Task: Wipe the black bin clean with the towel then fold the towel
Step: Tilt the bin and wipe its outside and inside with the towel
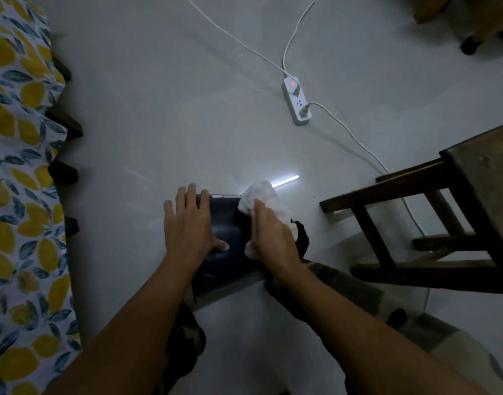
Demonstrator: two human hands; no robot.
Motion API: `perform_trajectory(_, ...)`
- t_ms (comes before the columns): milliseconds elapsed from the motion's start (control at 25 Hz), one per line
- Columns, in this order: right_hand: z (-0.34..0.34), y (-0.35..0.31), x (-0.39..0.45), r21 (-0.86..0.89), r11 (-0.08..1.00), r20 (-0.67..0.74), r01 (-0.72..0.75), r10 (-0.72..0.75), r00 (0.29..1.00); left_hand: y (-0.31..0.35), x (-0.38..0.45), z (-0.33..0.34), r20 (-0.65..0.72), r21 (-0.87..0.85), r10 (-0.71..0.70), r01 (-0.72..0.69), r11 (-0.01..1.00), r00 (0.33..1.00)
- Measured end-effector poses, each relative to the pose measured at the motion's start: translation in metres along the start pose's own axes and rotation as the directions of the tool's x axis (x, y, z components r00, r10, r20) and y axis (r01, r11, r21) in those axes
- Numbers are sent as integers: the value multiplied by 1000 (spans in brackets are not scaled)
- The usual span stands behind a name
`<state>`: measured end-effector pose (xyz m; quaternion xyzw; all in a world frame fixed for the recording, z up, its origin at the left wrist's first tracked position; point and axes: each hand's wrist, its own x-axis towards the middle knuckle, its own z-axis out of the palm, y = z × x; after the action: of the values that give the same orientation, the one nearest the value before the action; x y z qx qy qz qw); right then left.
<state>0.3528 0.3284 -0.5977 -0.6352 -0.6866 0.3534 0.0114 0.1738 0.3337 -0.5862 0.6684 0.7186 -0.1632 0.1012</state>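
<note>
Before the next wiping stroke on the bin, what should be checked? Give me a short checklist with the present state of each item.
1. Left hand steadies the black bin: ok, it lies flat on it.
2. Right hand presses the towel: ok.
3. Towel touches the bin: ok, at its right side.
4. Bin surface is clean: cannot tell, too dark.
5. Power strip is away from the bin: ok.

The shiny pale floor (159, 109) holds everything. The black bin (230, 240) lies on it at 6 o'clock. A white power strip (297, 102) sits at 1 o'clock. A wooden stool (444, 218) stands at 3 o'clock.
</note>
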Motion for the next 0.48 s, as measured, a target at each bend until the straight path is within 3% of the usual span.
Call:
perform_trajectory(80,31,3,-14,-188,967,100,170,-153,983,-5,7,7,164,-40,-56,63,997,985)
perform_trajectory(200,67,18,-21,-299,915,10,270,-281,960,-13,9,21,304,-213,-71,140,967,950)
perform_trajectory(320,74,26,-18,-282,922,-47,264,-289,956,-16,5,31,310,-320,-37,141,937,950)
perform_trajectory(480,78,27,-7,-281,924,-66,258,-287,956,-18,6,36,284,-313,-17,109,943,959)
